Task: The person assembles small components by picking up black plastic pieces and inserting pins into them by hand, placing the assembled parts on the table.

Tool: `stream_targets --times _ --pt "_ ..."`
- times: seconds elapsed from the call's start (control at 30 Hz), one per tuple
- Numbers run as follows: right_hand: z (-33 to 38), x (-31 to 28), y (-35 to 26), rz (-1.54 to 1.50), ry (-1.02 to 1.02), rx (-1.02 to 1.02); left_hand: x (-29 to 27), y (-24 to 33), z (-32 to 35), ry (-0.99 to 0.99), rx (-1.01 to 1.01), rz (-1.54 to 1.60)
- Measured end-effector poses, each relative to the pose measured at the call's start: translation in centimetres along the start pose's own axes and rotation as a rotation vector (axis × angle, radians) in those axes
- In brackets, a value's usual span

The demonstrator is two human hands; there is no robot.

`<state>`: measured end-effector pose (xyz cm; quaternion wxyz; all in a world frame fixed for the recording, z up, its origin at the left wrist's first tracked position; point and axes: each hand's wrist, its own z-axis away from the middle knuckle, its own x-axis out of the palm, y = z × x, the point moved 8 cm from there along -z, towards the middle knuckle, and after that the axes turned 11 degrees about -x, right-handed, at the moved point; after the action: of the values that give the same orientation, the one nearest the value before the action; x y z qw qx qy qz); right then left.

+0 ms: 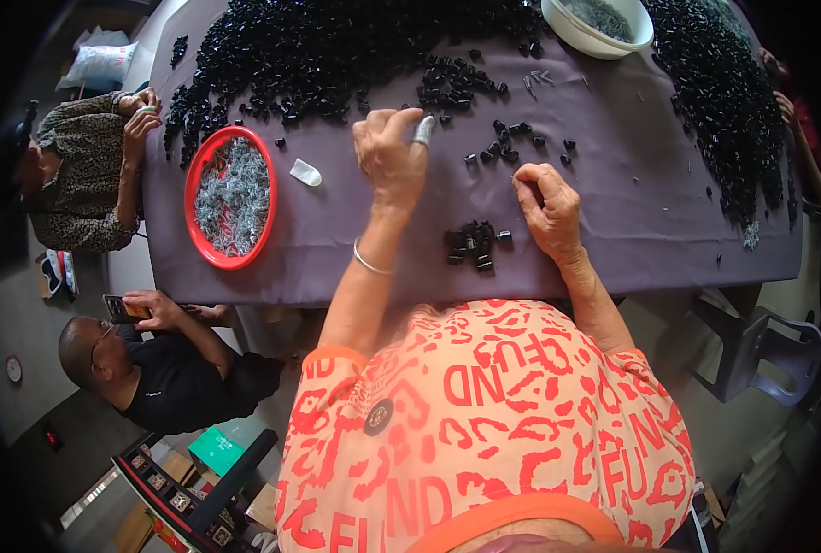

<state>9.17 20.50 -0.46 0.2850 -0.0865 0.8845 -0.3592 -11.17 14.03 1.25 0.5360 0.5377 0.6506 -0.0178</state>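
My left hand [390,158] is over the table with its fingers curled in, beside the large heap of small black plastic caps [309,55]. A silvery-white cover [423,131] wraps one of its digits, and a bangle circles the wrist. To its right, my right hand [551,207] has thumb and fingertips pinched together. What either hand holds, if anything, is too small or hidden to make out. Several loose black caps [498,149] lie between and beyond the hands. Nearer my body sits a small pile of black caps [471,243].
A red basin [189,198] of thin grey-clear pieces stands left, near a white scoop-like piece [305,172]. A white bowl [639,37] is at the far edge, beside another black heap [719,120]. People sit at the left and right; a grey chair [770,355] stands right.
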Motion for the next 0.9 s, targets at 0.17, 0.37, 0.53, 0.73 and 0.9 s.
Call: stream_targets --times 0.17,0.37,0.53,0.73,0.9 --pt "0.1 0.0 0.3 0.010 -0.011 0.042 2.9 -1.3 -1.3 -0.269 -0.085 -0.092" --pt "-0.2 -0.2 -0.2 0.012 0.027 0.007 1.7 0.2 -0.3 -0.103 0.136 -0.048" --pt "0.5 0.2 0.9 -0.052 -0.026 0.119 2.0 -1.9 3.1 -0.615 -0.637 0.990" --pt "-1.9 1.2 -2.8 -0.285 -0.077 0.149 0.9 -0.3 8.3 -0.779 -0.825 1.254" --pt "-2.0 1.5 -4.8 -0.290 -0.161 0.050 -0.2 0.7 9.3 -0.772 -0.723 1.227"
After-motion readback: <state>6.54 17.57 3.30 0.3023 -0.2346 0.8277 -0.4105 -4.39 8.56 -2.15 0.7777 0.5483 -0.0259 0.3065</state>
